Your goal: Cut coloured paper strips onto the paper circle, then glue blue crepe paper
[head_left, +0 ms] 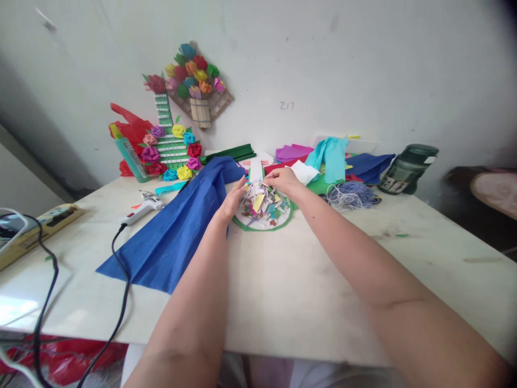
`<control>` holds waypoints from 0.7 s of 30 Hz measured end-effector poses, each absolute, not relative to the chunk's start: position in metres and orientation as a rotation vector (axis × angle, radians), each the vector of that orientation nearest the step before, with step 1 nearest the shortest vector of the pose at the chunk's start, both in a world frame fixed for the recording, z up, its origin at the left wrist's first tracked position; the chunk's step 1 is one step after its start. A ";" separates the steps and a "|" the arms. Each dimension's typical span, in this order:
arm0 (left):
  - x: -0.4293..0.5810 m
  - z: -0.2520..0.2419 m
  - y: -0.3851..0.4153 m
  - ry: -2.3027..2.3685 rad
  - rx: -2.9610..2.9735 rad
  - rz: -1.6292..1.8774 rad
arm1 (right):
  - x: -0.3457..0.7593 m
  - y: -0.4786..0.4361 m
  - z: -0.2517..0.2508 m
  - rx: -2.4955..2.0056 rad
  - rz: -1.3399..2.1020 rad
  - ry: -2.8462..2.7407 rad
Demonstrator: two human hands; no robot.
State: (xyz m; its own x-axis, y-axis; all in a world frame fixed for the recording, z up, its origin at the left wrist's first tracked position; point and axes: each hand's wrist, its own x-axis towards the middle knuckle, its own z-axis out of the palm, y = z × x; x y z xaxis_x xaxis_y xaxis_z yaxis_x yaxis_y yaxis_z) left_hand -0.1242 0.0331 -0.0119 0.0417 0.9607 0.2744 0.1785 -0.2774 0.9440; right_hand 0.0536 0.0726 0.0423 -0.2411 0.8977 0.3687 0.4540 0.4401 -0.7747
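Observation:
A heap of colourful paper scraps (258, 203) lies on a round white board with a green rim (264, 228). My left hand (232, 201) rests at the heap's left edge, its fingers stretched out and holding nothing that I can see. At the upper right of the heap, my right hand (284, 179) has thumb and fingers pinched together; whatever lies between them is too small to make out. Beyond the heap a white strip with green edges (256, 168) extends from the board. Blue crepe paper (173, 231) lies beside my left arm.
A glue gun (143, 210) with a black cord and a power strip (44, 226) lie left. Behind stand a green glue bottle (131, 159) and a paper-flower guitar (172, 145). A twine bundle (351, 195) and dark bottle (407, 170) are right.

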 end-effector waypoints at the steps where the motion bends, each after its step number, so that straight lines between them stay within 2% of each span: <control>1: -0.124 -0.012 0.034 1.190 1.579 1.304 | 0.052 0.075 0.043 -1.183 0.647 -1.876; 5: -0.125 -0.013 0.035 1.170 1.607 1.317 | 0.048 0.083 0.043 -1.290 0.566 -1.887; 9: -0.125 -0.011 0.032 1.174 1.598 1.339 | 0.054 0.091 0.043 -1.183 0.573 -1.800; 21: -0.117 -0.004 0.028 1.176 1.427 1.471 | 0.094 0.079 0.022 -1.099 1.143 -1.340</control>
